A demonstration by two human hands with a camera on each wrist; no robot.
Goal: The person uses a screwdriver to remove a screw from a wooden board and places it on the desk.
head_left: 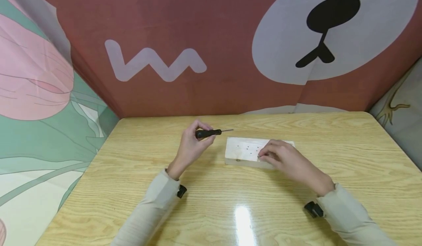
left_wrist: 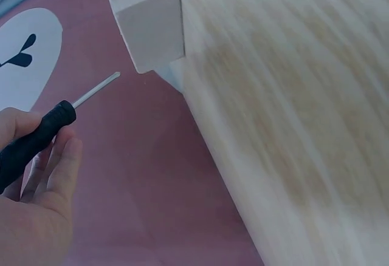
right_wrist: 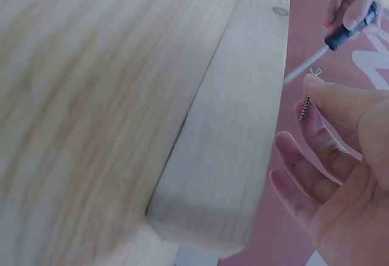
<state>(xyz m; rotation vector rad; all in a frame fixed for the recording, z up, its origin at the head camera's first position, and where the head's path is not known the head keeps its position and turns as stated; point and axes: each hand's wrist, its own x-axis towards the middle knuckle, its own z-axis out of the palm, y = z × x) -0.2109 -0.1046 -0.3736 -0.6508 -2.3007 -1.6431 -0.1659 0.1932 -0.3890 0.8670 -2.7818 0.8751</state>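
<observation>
My left hand [head_left: 192, 145] grips a screwdriver [head_left: 208, 133] by its black handle, its thin metal shaft pointing right toward the wooden block [head_left: 242, 149]. The left wrist view shows the fingers curled round the screwdriver [left_wrist: 37, 137], its tip apart from the block [left_wrist: 152, 26]. Over the right part of the block, my right hand [head_left: 290, 161] pinches a small screw between thumb and fingertips. In the right wrist view the screw [right_wrist: 305, 108] has a threaded shank and a flared head. Several small dark holes or marks dot the block's pale top; the hand hides its right part.
The block lies on a wood-grain table [head_left: 211, 187], near its far edge. Behind the table hangs a reddish cloth [head_left: 158, 99] with a cartoon face, and a patterned cloth [head_left: 39, 136] covers the left side. A dark wrist camera [head_left: 314, 209] sits below the right cuff.
</observation>
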